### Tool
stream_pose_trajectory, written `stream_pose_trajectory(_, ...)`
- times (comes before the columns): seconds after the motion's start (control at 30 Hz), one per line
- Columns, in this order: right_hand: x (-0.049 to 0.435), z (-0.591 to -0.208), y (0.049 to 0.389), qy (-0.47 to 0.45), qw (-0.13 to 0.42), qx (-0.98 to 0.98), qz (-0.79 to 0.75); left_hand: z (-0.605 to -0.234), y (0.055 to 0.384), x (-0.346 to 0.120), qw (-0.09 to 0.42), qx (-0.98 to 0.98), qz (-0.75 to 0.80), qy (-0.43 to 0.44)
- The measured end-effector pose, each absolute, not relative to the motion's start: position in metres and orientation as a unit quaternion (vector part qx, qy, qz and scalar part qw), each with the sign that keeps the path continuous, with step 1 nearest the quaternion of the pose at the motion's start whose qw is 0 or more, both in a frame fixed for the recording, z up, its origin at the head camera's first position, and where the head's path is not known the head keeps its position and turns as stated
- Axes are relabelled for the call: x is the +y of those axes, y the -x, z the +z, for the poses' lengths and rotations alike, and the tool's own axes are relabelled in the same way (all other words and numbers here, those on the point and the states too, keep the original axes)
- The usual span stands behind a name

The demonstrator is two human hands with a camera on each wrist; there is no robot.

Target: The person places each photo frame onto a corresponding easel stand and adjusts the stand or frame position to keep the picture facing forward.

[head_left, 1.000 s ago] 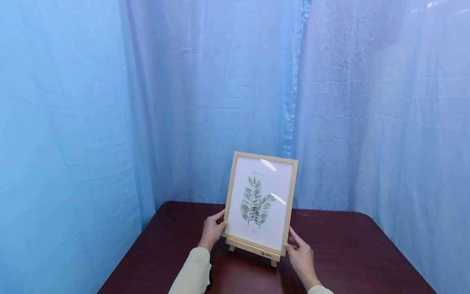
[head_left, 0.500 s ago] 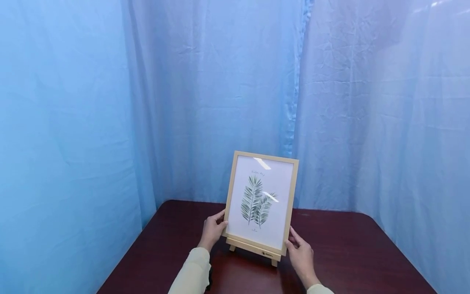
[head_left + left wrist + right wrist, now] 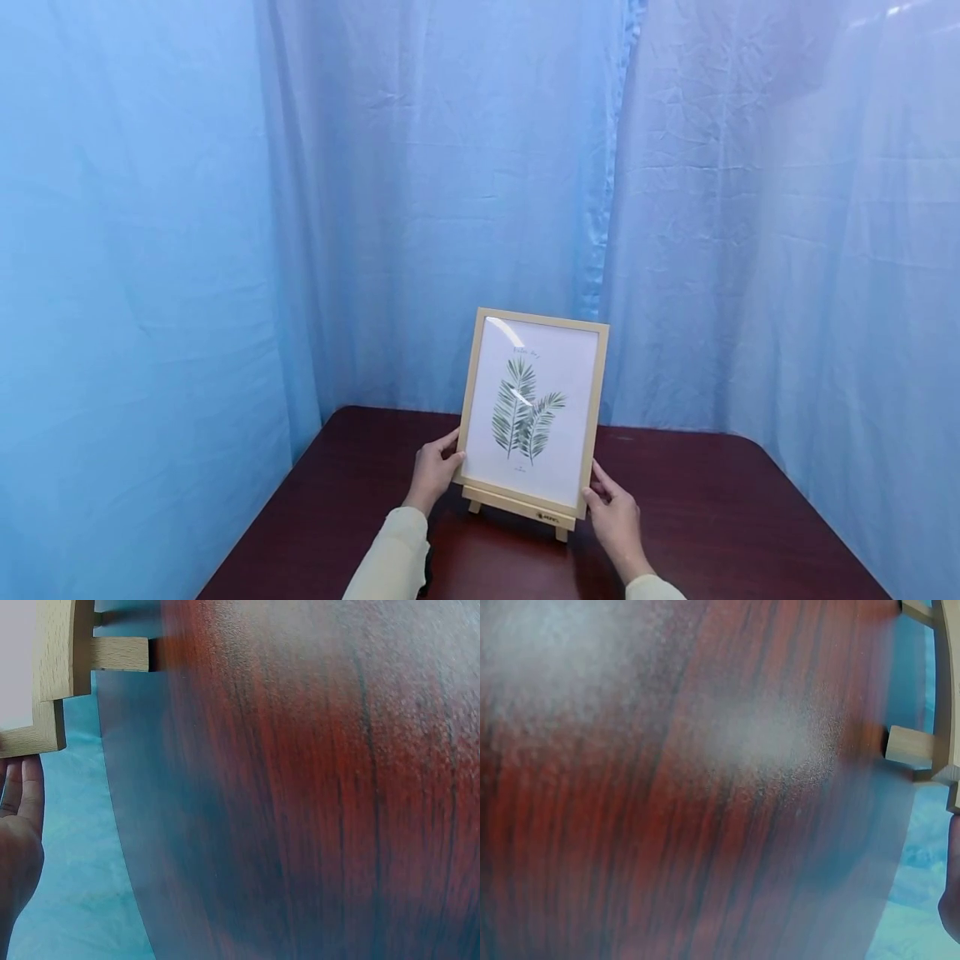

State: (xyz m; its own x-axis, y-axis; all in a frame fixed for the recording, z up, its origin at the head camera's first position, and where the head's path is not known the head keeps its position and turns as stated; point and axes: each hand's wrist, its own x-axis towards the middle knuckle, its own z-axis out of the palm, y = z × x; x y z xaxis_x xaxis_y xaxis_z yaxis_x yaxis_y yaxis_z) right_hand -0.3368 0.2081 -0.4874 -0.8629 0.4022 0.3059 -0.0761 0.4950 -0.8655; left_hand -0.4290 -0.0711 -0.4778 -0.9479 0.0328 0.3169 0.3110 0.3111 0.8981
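A picture frame [image 3: 567,367] with a light wood border and a print of two green fern-like leaves stands on a small wooden easel [image 3: 517,505]. It leans back and looks slightly turned. My left hand [image 3: 432,471] pinches its lower left edge, thumb at the front and fingers behind. At the lower right edge my right hand [image 3: 617,521] grips it the same way. In the left wrist view the left hand [image 3: 21,840] meets the frame's corner [image 3: 51,739]. Only a sliver of the right hand [image 3: 952,881] shows in the right wrist view, beside the easel's ledge.
A dark red wooden table [image 3: 705,517] with rounded far corners bears the easel, whose short front legs rest on it. Blue curtains [image 3: 450,167] hang behind the table and along both sides. Light reflects off the picture's glass.
The bright reflections on the glass have slid to the left, and the frame's right side has risen very slightly. Both hands keep their hold at the same places.
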Motion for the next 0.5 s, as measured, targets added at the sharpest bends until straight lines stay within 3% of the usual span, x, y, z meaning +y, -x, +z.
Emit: stream_pose_trajectory(0.5,0.2131,-0.4848,0.3392,0.09,0.231,-0.828,0.503,-0.4775,0.4202,-0.0721,0.124,-0.804,-0.571,0.107)
